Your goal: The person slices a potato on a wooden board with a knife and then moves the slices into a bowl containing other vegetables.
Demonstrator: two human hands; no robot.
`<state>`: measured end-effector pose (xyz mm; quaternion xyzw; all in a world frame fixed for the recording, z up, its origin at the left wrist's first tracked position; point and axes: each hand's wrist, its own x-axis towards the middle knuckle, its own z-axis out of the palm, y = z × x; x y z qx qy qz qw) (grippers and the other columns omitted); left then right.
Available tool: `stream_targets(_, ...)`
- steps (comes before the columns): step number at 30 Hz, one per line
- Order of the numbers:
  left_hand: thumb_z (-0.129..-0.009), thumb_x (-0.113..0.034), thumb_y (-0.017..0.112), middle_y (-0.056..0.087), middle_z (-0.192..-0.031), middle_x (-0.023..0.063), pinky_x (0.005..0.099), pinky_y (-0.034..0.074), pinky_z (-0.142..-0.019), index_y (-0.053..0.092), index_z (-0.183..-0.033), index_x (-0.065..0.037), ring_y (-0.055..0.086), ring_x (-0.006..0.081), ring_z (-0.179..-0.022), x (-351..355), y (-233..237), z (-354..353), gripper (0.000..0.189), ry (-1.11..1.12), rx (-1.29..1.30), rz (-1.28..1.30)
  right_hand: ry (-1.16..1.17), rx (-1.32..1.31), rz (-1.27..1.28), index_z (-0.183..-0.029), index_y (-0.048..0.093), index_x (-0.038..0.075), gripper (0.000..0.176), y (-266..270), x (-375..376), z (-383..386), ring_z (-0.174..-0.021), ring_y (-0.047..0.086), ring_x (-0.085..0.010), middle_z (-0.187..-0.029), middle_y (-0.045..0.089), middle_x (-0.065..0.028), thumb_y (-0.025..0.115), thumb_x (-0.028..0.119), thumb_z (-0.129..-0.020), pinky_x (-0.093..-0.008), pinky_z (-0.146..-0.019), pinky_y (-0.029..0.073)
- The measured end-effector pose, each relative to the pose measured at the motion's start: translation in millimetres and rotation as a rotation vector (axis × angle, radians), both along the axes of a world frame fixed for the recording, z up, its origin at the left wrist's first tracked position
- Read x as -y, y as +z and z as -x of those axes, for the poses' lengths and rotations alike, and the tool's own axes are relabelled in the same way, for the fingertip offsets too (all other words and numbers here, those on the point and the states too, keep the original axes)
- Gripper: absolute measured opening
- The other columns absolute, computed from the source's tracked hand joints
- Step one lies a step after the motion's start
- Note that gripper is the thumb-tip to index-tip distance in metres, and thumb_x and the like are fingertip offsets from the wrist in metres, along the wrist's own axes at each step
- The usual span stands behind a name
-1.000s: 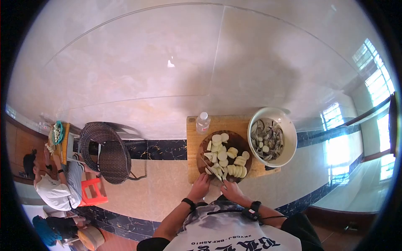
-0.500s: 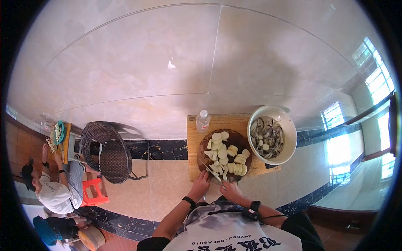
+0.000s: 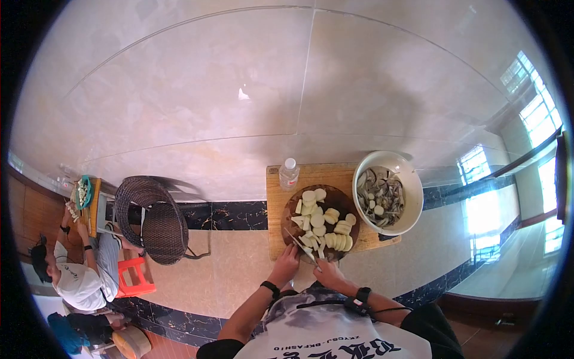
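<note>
My right hand [image 3: 329, 273] is closed around the handle of a knife [image 3: 305, 249], whose blade slants up and left over the near edge of a round dark cutting board [image 3: 342, 200]. Beside the blade, my left hand [image 3: 287, 263] has its fingers drawn together at the board's near left edge; what they press on is hidden. Pale, peeled vegetable slices [image 3: 318, 220] lie on the board in several groups, some round and some cut narrower. Close to the knife are a few thin pale strips [image 3: 321, 250].
The board rests on a wooden table [image 3: 275, 209]. A white bowl [image 3: 418, 197] of dark and pale strips in liquid stands right, a clear bottle [image 3: 289, 176] back left. Further left are a wicker chair [image 3: 164, 230], a red stool [image 3: 134, 278] and a co-worker [image 3: 84, 281] at another table.
My hands and the knife stay almost in place. At far left, the co-worker's hands have shifted slightly over the other table.
</note>
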<state>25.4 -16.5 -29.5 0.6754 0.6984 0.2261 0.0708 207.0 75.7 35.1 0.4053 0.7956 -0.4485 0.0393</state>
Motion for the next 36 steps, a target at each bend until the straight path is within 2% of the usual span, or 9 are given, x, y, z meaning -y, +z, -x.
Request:
stream_targets(2, -0.083, -0.010, 0.058, 0.059, -0.125, 0.0223, 0.0422, 0.051, -0.101, 0.067, -0.109, 0.010, 0.055, 0.0364, -0.122, 2, -9, 1, 0.034, -0.009, 0.041, 0.038, 0.122, -0.091, -0.078, -0.102, 0.060, -0.002, 0.028, -20, 2, -3, -0.084, 0.063, -0.0549, -0.084, 0.065, -0.0343, 0.057, 0.024, -0.091, -0.0618, -0.076, 0.048)
stream_targets(6, -0.082, -0.009, 0.058, 0.059, -0.125, 0.0223, 0.0414, 0.050, -0.103, 0.065, -0.113, 0.010, 0.055, 0.0363, -0.123, 11, -33, 5, 0.037, 0.028, 0.105, 0.075, 0.029, -0.010, -0.073, -0.101, 0.061, -0.002, 0.028, -15, 7, 12, -0.083, 0.063, -0.0545, -0.084, 0.066, -0.0324, 0.057, 0.023, -0.090, -0.0615, -0.075, 0.049)
stream_targets(10, -0.081, -0.008, 0.059, 0.058, -0.122, 0.0225, 0.0410, 0.049, -0.104, 0.063, -0.114, 0.010, 0.055, 0.0376, -0.121, 9, 13, 6, 0.038, -0.008, 0.005, -0.024, -0.068, -0.021, -0.041, -0.099, 0.061, -0.002, 0.027, 1, -5, 13, -0.080, 0.064, -0.0520, -0.079, 0.065, -0.0300, 0.057, 0.023, -0.090, -0.0600, -0.072, 0.050)
stream_targets(13, -0.079, -0.008, 0.059, 0.058, -0.119, 0.0222, 0.0413, 0.049, -0.104, 0.063, -0.112, 0.010, 0.055, 0.0381, -0.119, 4, 3, 4, 0.038, 0.004, -0.024, -0.053, -0.063, -0.031, -0.069, -0.099, 0.061, -0.002, 0.027, -2, -9, 8, -0.078, 0.065, -0.0507, -0.076, 0.065, -0.0293, 0.059, 0.023, -0.090, -0.0585, -0.069, 0.050)
stream_targets(16, -0.080, -0.007, 0.060, 0.057, -0.116, 0.0224, 0.0433, 0.049, -0.101, 0.061, -0.115, 0.011, 0.055, 0.0383, -0.117, -4, 4, 3, 0.040, 0.064, 0.127, -0.050, -0.112, -0.020, -0.092, -0.098, 0.060, -0.002, 0.025, -1, -6, 8, -0.077, 0.065, -0.0505, -0.075, 0.064, -0.0295, 0.059, 0.022, -0.090, -0.0570, -0.067, 0.050)
stream_targets(19, -0.093, -0.010, 0.062, 0.057, -0.120, 0.0241, 0.0485, 0.047, -0.101, 0.058, -0.124, 0.007, 0.053, 0.0439, -0.117, -20, 6, 4, 0.035, 0.150, 0.304, 0.057, -0.179, -0.051, -0.083, -0.096, 0.058, -0.002, 0.024, 6, -5, 6, -0.077, 0.064, -0.0510, -0.075, 0.063, -0.0292, 0.059, 0.022, -0.091, -0.0565, -0.066, 0.049)
stream_targets(25, -0.089, -0.017, 0.070, 0.058, -0.118, 0.0258, 0.0483, 0.051, -0.089, 0.058, -0.125, 0.003, 0.058, 0.0442, -0.108, -52, 9, 6, 0.043, 0.425, 0.502, 0.220, -0.213, -0.064, -0.077, -0.098, 0.056, 0.000, 0.026, 15, -12, -3, -0.081, 0.063, -0.0527, -0.079, 0.063, -0.0306, 0.058, 0.026, -0.095, -0.0589, -0.068, 0.048)
stream_targets(31, -0.079, -0.008, 0.076, 0.066, -0.098, 0.0206, 0.0440, 0.055, -0.072, 0.065, -0.111, -0.001, 0.068, 0.0357, -0.083, -61, 6, 11, 0.035, 0.516, 0.772, 0.140, -0.229, -0.043, -0.060, -0.100, 0.058, 0.002, 0.029, 15, -13, -13, -0.084, 0.062, -0.0521, -0.081, 0.064, -0.0294, 0.060, 0.031, -0.096, -0.0570, -0.069, 0.049)
stream_targets(36, -0.074, -0.005, 0.076, 0.067, -0.083, 0.0157, 0.0410, 0.055, -0.067, 0.063, -0.098, -0.002, 0.068, 0.0314, -0.074, -55, -16, 21, 0.028, 0.578, 0.722, 0.137, -0.217, -0.059, -0.034, -0.106, 0.059, 0.003, 0.030, 20, -14, -19, -0.084, 0.063, -0.0521, -0.081, 0.064, -0.0302, 0.059, 0.031, -0.097, -0.0567, -0.070, 0.050)
